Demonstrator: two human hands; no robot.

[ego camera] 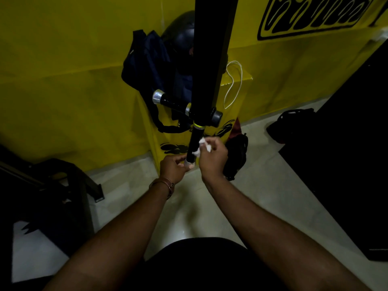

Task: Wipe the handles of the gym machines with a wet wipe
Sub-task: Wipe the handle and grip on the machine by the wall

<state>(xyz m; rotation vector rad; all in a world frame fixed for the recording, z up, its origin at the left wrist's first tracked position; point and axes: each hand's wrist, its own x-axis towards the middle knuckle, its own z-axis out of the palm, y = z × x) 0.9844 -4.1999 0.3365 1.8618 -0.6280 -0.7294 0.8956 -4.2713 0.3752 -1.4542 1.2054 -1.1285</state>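
A black machine handle with a silver end cap points toward me from a black upright post. My right hand is shut on a crumpled white wet wipe pressed against the right side of this handle. My left hand pinches the handle's silver end from the left. A second black handle with a silver cap sticks out to the left higher on the post.
A dark backpack and a helmet lie on a yellow box by the yellow wall. More dark bags lie on the pale floor. Black machine parts stand at left; a black block at right.
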